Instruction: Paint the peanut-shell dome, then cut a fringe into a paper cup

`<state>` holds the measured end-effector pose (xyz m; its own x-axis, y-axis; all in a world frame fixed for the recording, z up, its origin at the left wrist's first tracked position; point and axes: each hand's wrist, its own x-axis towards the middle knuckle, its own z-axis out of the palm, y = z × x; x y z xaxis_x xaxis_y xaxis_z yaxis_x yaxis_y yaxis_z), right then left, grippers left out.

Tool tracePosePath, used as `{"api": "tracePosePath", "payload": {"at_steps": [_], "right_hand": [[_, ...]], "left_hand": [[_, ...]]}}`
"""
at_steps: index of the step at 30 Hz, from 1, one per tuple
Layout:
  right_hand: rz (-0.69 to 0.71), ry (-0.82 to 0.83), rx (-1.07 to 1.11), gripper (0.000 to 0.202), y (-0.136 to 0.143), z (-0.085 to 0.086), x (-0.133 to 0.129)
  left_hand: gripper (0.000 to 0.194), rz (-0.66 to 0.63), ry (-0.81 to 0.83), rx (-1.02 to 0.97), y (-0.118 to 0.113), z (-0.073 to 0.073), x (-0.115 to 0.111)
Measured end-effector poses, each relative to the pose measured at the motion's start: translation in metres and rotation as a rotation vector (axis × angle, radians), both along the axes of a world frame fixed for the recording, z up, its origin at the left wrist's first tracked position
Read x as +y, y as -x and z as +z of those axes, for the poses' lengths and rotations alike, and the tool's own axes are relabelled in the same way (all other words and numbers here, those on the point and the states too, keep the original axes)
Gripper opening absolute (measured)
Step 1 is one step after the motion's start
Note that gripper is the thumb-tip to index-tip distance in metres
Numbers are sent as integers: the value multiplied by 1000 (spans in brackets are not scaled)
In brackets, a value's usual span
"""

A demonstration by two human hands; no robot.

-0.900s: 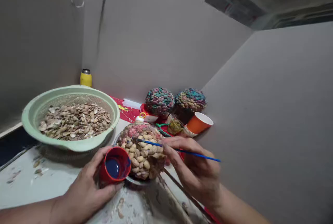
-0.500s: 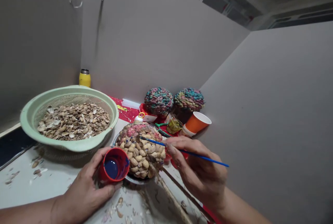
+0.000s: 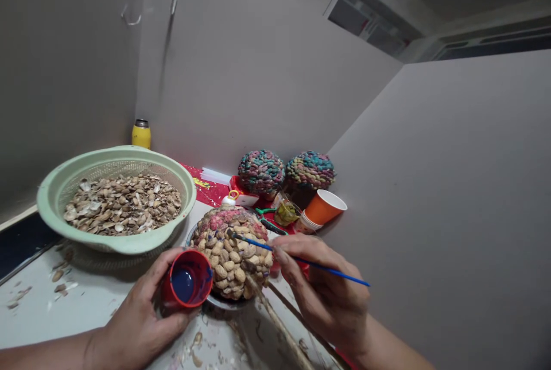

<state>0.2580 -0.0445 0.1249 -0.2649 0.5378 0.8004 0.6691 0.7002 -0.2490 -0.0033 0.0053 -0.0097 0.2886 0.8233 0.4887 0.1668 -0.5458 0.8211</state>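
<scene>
Left hand [image 3: 142, 310]: wrapped round a red cup [image 3: 188, 279], fingers on the far side, thumb on the near side. Blue paint [image 3: 182, 285] in bottom, smears on inner wall. Cup sits just beside the ball's near left side; contact cannot be told.

Right hand [image 3: 329, 292]: fingertips pinched together on a blue brush [image 3: 253, 242], handle slanting down to the right. Bristles at the upper face of the ball, apparently touching.

Ball [image 3: 235, 258]: covered in peanut shells, mostly bare tan, pink patch on top. Rests in a shallow dish [image 3: 226, 304] on the bench [image 3: 92, 298], in from its far right corner. A stick [image 3: 279, 324] slants from its lower side toward the near edge.

Left edge of bench: green basin [image 3: 120, 244] holding loose shells [image 3: 124, 203]. Far right corner: two painted balls [image 3: 261, 172] [image 3: 310, 170] side by side; orange paper cup [image 3: 321, 209] tilted in front.
</scene>
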Motion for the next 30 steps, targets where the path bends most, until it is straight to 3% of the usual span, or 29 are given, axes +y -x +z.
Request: {"api": "tracePosePath", "payload": {"at_steps": [5,15,22,30], "right_hand": [[10,-27,19,33,0,0,0],[30,-31,27,32,9,1,-3],[-208,91,213,1,-6,2,20],[-166,181,372,8,-1,11,26]], "left_hand": [[57,23,-12,25,-1,5,-1],[57,-15,-49,62,1,-8,1],[58,3,-46,48,0,-1,1],[60,31,-91,44,0,-11,1]]}}
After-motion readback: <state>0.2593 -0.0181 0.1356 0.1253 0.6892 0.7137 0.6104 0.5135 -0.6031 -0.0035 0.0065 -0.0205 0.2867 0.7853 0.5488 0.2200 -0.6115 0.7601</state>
